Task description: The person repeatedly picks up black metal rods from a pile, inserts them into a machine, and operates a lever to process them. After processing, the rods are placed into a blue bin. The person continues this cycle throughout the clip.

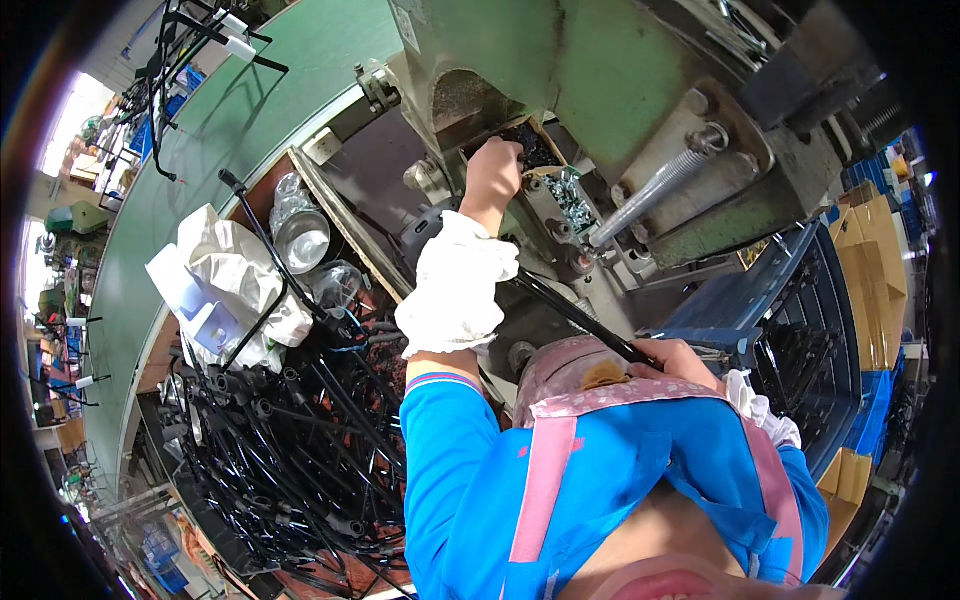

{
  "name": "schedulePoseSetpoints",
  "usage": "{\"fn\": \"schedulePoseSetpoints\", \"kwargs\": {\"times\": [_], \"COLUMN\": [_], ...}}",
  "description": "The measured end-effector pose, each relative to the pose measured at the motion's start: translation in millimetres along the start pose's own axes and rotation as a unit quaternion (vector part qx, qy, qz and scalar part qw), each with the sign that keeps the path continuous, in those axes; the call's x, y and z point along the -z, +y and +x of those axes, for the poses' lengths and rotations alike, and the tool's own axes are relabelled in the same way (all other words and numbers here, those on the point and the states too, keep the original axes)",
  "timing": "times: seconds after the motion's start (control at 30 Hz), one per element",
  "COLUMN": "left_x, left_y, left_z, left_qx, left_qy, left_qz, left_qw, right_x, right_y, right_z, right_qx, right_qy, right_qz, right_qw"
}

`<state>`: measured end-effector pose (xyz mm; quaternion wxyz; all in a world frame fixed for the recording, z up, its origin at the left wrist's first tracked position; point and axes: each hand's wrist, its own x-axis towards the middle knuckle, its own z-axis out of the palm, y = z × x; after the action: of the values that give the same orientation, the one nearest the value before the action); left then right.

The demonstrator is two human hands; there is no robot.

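Observation:
My left hand (pixel 495 172) is at a small bin of dark parts (pixel 535 145) under the green machine (pixel 500 50). Its fingers are curled in, and whatever they may pinch is hidden. Beside that bin lies a pile of small silvery metal parts (pixel 570 200). A white cloth cuff (pixel 455 285) wraps my left wrist. Close to my apron, my right hand (pixel 680 362) is closed round the near end of a black tube (pixel 580 315). The tube slants away to the left, its far end near the machine's lower fixture and partly covered by my left cuff.
At left, a wooden-sided bin holds many black bent tubes (pixel 290 440), with a white bag (pixel 235 280) and a metal cup (pixel 301 241) at its far end. A green bench (pixel 330 50) curves behind. Right stand a dark blue crate (pixel 840 330) and cardboard boxes (pixel 870 280).

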<state>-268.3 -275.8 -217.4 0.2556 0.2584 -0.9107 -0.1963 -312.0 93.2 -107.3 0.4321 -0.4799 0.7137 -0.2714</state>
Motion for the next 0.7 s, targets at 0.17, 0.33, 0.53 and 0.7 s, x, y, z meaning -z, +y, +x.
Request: {"fn": "schedulePoseSetpoints", "kwargs": {"times": [0.17, 0.33, 0.53, 0.7], "left_x": [-1.9, 3.6, 16.5, 19.3], "left_y": [-3.2, -7.0, -0.4, -7.5], "left_z": [3.3, 0.7, -1.4, -5.5], "left_qx": [0.054, 0.048, 0.101, 0.136], "left_qy": [0.022, 0.069, 0.077, 0.099], "left_qz": [0.01, -0.026, -0.094, -0.192], "left_qw": [0.998, 0.996, 0.987, 0.967], "right_x": [2.7, 0.9, 3.0, 7.1], "right_y": [-7.3, 2.9, 2.8, -0.5], "right_z": [5.2, 10.9, 13.4, 22.3], "right_qx": [-0.059, -0.033, -0.018, -0.007], "right_qy": [-0.026, -0.02, -0.026, -0.046], "right_qz": [-0.005, -0.016, -0.012, -0.013], "right_qw": [0.998, 0.999, 0.999, 0.999]}}
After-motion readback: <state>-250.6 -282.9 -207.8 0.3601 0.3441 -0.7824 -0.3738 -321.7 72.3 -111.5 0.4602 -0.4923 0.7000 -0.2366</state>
